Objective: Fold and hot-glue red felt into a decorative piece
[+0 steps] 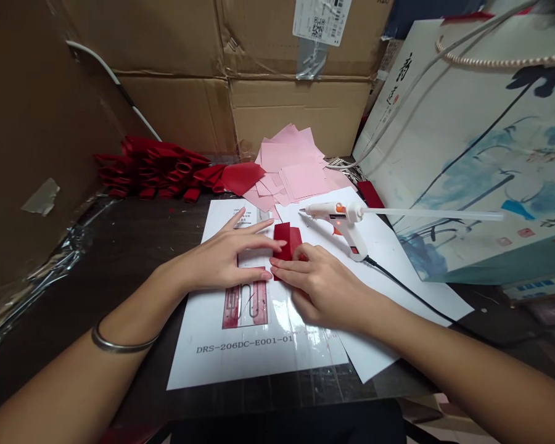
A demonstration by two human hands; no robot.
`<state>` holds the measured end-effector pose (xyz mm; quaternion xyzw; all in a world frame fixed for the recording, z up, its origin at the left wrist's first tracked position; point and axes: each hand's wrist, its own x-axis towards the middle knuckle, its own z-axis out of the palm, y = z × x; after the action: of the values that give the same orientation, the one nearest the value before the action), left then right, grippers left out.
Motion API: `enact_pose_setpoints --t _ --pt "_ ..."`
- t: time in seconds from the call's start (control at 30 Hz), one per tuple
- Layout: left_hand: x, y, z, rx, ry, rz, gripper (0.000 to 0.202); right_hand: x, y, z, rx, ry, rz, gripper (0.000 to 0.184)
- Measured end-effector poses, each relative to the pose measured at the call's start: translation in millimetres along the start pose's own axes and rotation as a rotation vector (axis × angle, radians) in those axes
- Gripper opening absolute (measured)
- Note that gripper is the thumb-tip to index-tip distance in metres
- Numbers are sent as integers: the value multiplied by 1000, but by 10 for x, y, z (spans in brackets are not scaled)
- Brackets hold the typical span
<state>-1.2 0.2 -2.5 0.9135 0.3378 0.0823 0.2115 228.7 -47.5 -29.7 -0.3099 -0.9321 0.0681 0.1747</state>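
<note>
A small folded red piece (282,237), paper or fabric, lies on the white printed sheet (222,370) in front of me. My left hand (226,253) is spread over the sheet from the left, and its index fingertip reaches the red piece. From the right, my right hand (319,280) grips the lower part of that piece with bent fingers, hiding some of it. Just beyond that hand, a white glue gun (342,222) rests on its side with a long clear glue stick in its back and an orange trigger.
Red folded pieces (152,166) are heaped at the back left, beside a pile of pink paper squares (300,163). Cardboard (296,111) walls the back and left. A painted white bag (472,148) stands at right. The glue gun's black cord (411,296) runs right.
</note>
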Motion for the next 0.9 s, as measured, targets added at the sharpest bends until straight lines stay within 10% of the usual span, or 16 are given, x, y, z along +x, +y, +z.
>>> enact_pose_setpoints --t 0.2,0.4,0.67,0.9 --pt "-11 -27 -62 -39 -76 -52 34 2 15 -15 50 -6 12 46" --pt "-21 -39 -1 -40 -84 -269 71 11 48 -80 53 -87 -59 46" --pt "74 102 27 109 161 -173 21 9 53 -83 52 -78 -63 46" --pt "119 158 126 216 211 -179 18 2 67 -72 78 -56 -58 44"
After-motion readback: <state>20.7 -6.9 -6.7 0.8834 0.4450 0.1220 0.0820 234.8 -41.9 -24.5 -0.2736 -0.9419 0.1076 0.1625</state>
